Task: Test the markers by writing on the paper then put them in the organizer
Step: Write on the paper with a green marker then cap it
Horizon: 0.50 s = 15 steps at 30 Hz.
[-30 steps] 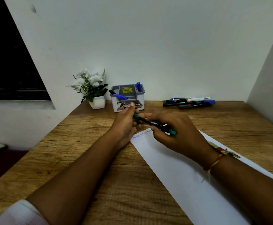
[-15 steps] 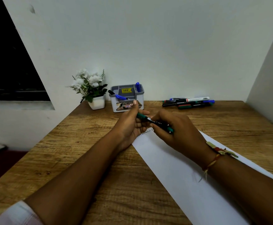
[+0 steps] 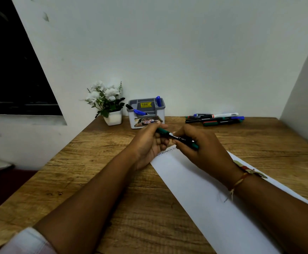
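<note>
A green marker (image 3: 175,136) with a black barrel is held level above the far end of the white paper (image 3: 201,191). My left hand (image 3: 149,143) pinches its green cap end. My right hand (image 3: 199,145) grips the barrel, and the green tail pokes out by its knuckles. A line of writing runs along the paper's top edge, partly hidden by my hands. The grey and white organizer (image 3: 146,114) stands at the back with blue markers and a black one in it. Several loose markers (image 3: 215,119) lie at the back right.
A white pot of white flowers (image 3: 111,107) sits left of the organizer against the wall. The wooden table (image 3: 94,171) ends at a left edge; white walls close the back and right side. A thread bracelet circles my right wrist.
Both hands with the green marker have drifted slightly away from me toward the organizer. The grip on the marker looks the same.
</note>
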Tool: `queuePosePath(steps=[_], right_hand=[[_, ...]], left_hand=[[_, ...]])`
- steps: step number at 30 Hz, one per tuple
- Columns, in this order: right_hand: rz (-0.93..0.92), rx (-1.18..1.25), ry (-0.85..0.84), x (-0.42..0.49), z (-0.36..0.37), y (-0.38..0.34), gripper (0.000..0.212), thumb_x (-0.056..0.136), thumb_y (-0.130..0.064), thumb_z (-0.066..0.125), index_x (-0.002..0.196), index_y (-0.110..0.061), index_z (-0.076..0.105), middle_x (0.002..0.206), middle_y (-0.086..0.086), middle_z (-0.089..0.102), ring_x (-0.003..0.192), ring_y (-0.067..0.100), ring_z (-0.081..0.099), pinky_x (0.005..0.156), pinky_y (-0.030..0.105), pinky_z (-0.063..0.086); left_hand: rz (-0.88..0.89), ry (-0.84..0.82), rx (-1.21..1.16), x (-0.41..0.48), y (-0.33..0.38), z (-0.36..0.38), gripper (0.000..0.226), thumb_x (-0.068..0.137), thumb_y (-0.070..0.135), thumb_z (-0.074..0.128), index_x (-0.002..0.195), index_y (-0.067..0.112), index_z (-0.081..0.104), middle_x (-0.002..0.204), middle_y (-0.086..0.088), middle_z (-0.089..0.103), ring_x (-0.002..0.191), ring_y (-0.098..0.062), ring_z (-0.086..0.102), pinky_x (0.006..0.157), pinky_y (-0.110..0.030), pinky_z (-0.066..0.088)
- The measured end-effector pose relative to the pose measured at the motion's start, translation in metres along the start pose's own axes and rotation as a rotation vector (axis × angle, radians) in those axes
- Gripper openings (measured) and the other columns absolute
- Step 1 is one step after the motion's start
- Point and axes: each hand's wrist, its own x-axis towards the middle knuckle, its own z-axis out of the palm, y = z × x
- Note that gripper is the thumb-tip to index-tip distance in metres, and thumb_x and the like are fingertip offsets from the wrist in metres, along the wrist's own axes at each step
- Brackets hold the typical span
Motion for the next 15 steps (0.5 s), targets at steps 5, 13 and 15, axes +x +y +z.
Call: queuePosePath(steps=[5,13,15], right_hand=[[0.106,0.002,0.034,0.0,-0.007,0.001,0.036,0.091,-0.026,0.079,0.125,-0.02,0.067,0.102,-0.01,0.072,0.089,0.0,0.063,0.072,0.01,0.044],[0.339,-0.037,-0.081,-0.002,-0.019,0.013,0.048,0.095,-0.041,0.071,0.137,-0.026,0.054,0.1,-0.013,0.071,0.087,0.009,0.07,0.082,0.037,0.057],[0.347,-0.066,-0.116,-0.002,-0.019,0.013,0.045,0.095,-0.043,0.07,0.135,-0.027,0.056,0.095,-0.018,0.068,0.087,0.011,0.07,0.083,0.04,0.058]], left_hand=[[0.136,0.076,-0.027,-0.001,0.003,0.002,0.027,0.103,0.016,0.048,0.124,0.0,0.054,0.081,-0.01,0.064,0.063,-0.014,0.057,0.07,-0.032,0.05],[0.708,0.696,0.301,0.008,0.047,-0.027,0.021,0.1,0.019,0.057,0.11,0.021,0.039,0.096,-0.005,0.069,0.073,-0.009,0.071,0.062,-0.024,0.057],[0.788,0.784,0.464,0.013,0.061,-0.034,0.021,0.098,0.024,0.06,0.111,0.022,0.044,0.093,0.001,0.07,0.078,-0.007,0.07,0.069,-0.024,0.057]])
